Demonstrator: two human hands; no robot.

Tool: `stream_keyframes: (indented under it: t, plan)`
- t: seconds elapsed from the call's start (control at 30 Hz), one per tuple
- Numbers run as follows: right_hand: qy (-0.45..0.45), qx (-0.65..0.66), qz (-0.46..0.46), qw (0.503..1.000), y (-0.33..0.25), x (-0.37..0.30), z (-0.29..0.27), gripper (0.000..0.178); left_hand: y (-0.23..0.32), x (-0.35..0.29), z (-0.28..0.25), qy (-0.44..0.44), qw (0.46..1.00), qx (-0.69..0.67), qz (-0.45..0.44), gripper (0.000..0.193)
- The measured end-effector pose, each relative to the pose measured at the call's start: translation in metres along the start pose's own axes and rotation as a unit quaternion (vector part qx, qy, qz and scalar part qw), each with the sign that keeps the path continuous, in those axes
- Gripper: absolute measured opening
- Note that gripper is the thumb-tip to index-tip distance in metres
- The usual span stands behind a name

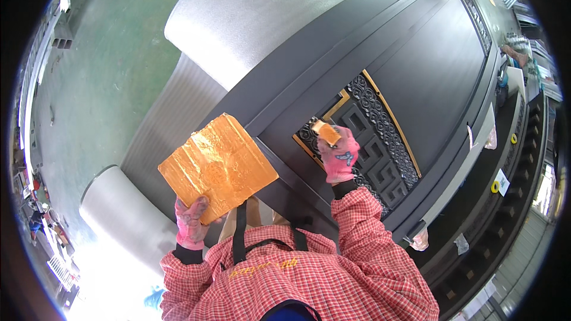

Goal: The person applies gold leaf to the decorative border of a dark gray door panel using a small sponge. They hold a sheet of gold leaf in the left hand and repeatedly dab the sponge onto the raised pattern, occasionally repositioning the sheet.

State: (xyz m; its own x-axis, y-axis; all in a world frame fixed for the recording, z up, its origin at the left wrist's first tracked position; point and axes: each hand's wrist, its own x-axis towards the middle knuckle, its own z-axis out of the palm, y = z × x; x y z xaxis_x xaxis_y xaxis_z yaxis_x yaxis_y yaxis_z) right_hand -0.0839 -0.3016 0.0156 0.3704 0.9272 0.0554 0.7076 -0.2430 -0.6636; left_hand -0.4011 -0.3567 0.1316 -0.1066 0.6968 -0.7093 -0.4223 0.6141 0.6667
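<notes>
My left hand, in a pink glove, grips the lower edge of a square gold-coated board. Creases and wet-looking shine cover the board's surface. In my right hand, also gloved in pink, is a short, wide brush with a tan and pale body; its tip is hard to make out. That hand is over the near left end of a carved ornamental panel, set into a large dark grey door. Gold lines parts of the panel's border, while its scrolls and angular relief are dark.
A large roll of silvery-white foam sheet lies beyond the door's left side, and another roll is nearer. Dark frames with tape rolls stand on the right. Green floor stretches along the left.
</notes>
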Motion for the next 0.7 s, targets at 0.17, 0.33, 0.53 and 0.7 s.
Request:
stream_keyframes:
  t: [0.17, 0.33, 0.53, 0.7]
  plan:
    - [-0.047, -0.02, -0.031, 0.998, -0.003, 0.008, 0.004, 0.031, -0.009, 0.003, -0.01, 0.0, 1.0, 0.004, 0.022, 0.051]
    - [-0.002, -0.02, 0.014, 1.0, 0.001, 0.001, 0.001, 0.031, -0.006, 0.002, -0.007, 0.0, 1.0, 0.009, 0.019, 0.052]
    - [-0.023, -0.023, -0.037, 0.999, -0.001, 0.004, 0.007, 0.03, -0.008, 0.004, -0.01, 0.004, 1.0, 0.0, 0.017, 0.05]
    - [-0.052, -0.025, -0.043, 0.997, -0.007, -0.006, 0.008, 0.036, -0.006, 0.004, -0.008, 0.003, 1.0, -0.012, 0.009, 0.047]
